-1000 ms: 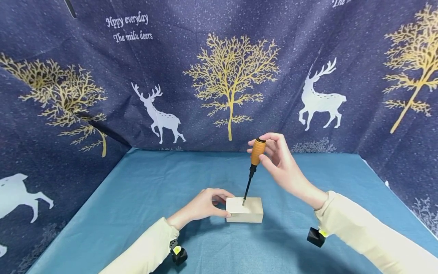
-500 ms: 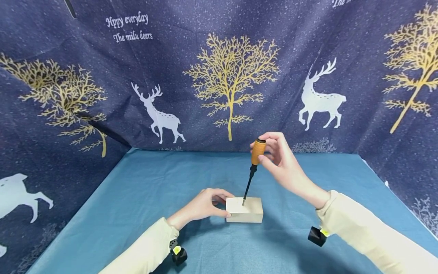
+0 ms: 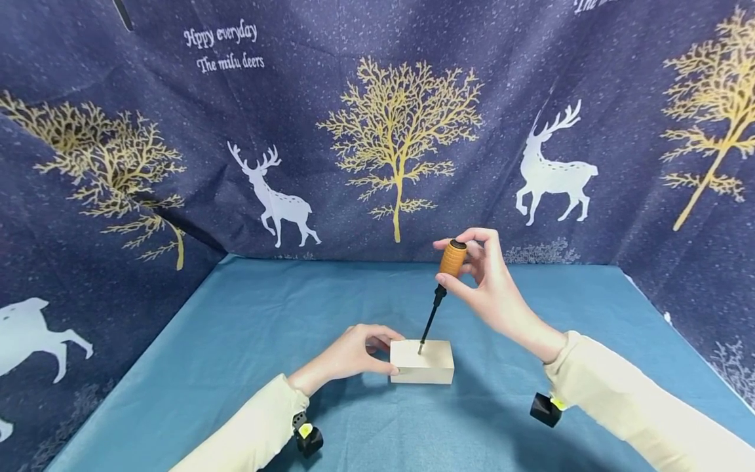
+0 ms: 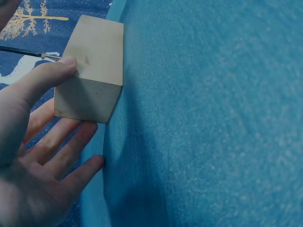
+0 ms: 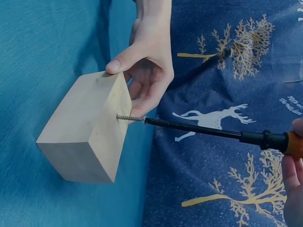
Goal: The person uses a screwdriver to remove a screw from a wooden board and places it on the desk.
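Note:
A pale wooden block (image 3: 422,372) lies on the blue cloth in the head view. My left hand (image 3: 352,353) grips its left end, thumb (image 4: 66,64) on the near side. A screw (image 5: 129,118) sticks partly out of the block's top, its threads showing in the right wrist view. The tip of a screwdriver (image 3: 453,259) with an orange handle and black shaft meets the screw's head, and the tool leans to the right. My right hand (image 3: 492,288) holds that handle between thumb and fingers; in the right wrist view only part of this hand shows.
Blue cloth (image 3: 236,328) covers the table around the block. Behind and at the sides hangs a dark blue curtain (image 3: 354,196) printed with trees and deer. A black wrist camera (image 3: 545,409) hangs below the right sleeve, another (image 3: 309,442) below the left.
The screwdriver's handle has tilted slightly right, and my right thumb and fingers have shifted round it. The left hand and block stay where they were.

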Tool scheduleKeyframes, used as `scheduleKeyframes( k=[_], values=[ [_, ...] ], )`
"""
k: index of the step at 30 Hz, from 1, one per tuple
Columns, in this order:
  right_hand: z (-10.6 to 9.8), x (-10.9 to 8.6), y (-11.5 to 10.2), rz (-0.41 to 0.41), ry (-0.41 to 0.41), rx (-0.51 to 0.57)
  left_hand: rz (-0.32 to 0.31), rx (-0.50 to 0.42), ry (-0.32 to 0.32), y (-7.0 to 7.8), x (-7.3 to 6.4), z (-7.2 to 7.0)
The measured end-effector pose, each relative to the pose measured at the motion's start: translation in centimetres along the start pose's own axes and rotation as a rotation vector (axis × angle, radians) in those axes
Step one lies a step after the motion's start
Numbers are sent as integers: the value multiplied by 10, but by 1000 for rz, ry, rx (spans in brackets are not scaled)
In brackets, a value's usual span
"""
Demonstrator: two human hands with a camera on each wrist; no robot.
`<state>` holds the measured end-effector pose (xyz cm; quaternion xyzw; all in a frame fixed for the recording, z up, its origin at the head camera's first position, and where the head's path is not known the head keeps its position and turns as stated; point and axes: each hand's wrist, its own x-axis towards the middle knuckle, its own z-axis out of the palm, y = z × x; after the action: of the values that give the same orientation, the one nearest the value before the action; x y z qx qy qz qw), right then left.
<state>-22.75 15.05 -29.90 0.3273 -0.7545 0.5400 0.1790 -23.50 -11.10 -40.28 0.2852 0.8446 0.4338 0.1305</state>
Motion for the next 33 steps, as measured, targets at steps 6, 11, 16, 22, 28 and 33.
scheduleKeyframes(
  k=[6, 11, 16, 22, 28, 33],
  values=[
    [-1, 1, -1, 29, 11, 39, 0, -10, 1, 0, 0, 0],
    [-2, 1, -2, 30, 20, -14, -2, -6, 2, -1, 0, 0],
    [-1, 2, -3, 49, 40, -8, 0, 5, 4, -1, 0, 1],
    [-2, 2, -3, 51, 27, 79, 3, 11, 5, -1, 1, 0],
    [-2, 1, -4, 71, 37, 45, -2, 17, 5, -1, 1, 0],
    [-2, 1, -5, 112, 61, -41, 2, 9, 5, -1, 1, 1]
  ],
)
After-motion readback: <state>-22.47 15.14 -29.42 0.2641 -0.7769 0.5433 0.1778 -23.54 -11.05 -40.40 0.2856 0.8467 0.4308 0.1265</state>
